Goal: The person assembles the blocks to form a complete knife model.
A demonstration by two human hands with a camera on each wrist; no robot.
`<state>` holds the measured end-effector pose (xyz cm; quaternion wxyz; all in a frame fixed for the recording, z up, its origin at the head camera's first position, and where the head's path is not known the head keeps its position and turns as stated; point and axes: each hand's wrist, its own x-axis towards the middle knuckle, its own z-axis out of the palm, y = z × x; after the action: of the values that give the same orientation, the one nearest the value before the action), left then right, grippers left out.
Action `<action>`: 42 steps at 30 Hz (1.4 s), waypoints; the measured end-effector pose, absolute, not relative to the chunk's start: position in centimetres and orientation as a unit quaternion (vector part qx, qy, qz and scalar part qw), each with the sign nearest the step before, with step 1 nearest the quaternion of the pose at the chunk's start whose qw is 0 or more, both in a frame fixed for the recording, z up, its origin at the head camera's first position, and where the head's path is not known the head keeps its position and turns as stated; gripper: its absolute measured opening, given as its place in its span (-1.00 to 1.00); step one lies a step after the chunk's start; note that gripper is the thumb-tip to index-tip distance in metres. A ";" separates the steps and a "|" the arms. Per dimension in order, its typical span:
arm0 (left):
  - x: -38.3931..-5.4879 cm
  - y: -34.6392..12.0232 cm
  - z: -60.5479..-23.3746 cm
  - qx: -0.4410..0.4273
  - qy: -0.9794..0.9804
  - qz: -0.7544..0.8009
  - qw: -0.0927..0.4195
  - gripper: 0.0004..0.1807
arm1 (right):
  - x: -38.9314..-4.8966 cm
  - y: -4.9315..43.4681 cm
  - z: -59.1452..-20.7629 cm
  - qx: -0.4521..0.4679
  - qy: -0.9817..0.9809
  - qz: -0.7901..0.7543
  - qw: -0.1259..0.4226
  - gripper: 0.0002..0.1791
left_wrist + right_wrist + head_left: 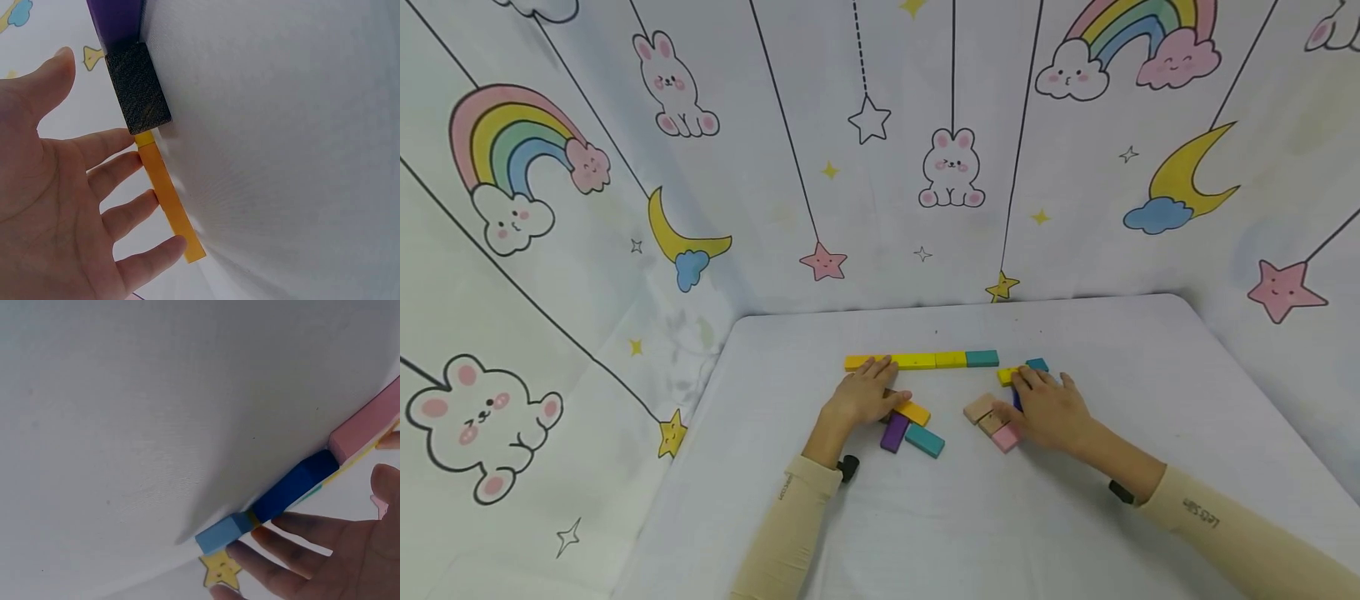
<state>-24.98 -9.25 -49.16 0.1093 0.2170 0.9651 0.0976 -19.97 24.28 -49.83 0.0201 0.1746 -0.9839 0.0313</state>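
Observation:
A straight row of wooden blocks lies across the table: an orange block (854, 363), yellow blocks (916, 362) and a teal end block (982, 358). My left hand (861, 397) rests at the row's left part, its spread fingertips along the orange block (167, 194) in the left wrist view. Beneath its thumb lie a second orange block (913, 412) and a partly hidden dark block (139, 87). My right hand (1054, 410) reaches over a short yellow block (1005, 377), fingers loosely extended. Beside its fingertips are a dark blue block (294, 485) and a lighter blue block (219, 534).
A purple block (894, 433) and another teal block (925, 441) lie near the left hand. Tan blocks (979, 407) and a pink block (1006, 437) sit together by the right thumb. A patterned curtain (880, 208) stands behind the table (955, 525).

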 end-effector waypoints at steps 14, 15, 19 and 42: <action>-25.0 -9.3 -49.3 0.215 0.966 0.094 0.109 -0.17 | -20.7 24.6 -49.9 0.163 -0.986 0.030 0.017 -0.17; -25.0 -9.3 -49.3 0.214 0.966 0.094 0.109 -0.17 | -20.8 24.6 -49.9 0.163 -0.986 0.030 0.016 -0.18; -25.1 -9.3 -49.4 0.215 0.966 0.091 0.108 -0.17 | -21.0 24.6 -49.8 0.162 -0.986 0.030 0.014 -0.18; -25.2 -9.5 -49.6 0.215 0.966 0.096 0.109 -0.16 | -22.6 24.3 -49.7 0.148 -0.989 0.030 0.001 -0.15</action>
<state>-25.23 -9.54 -49.65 0.1094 0.2154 0.9657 0.0955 -22.59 24.32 -49.65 0.0012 0.1475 -0.9886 0.0302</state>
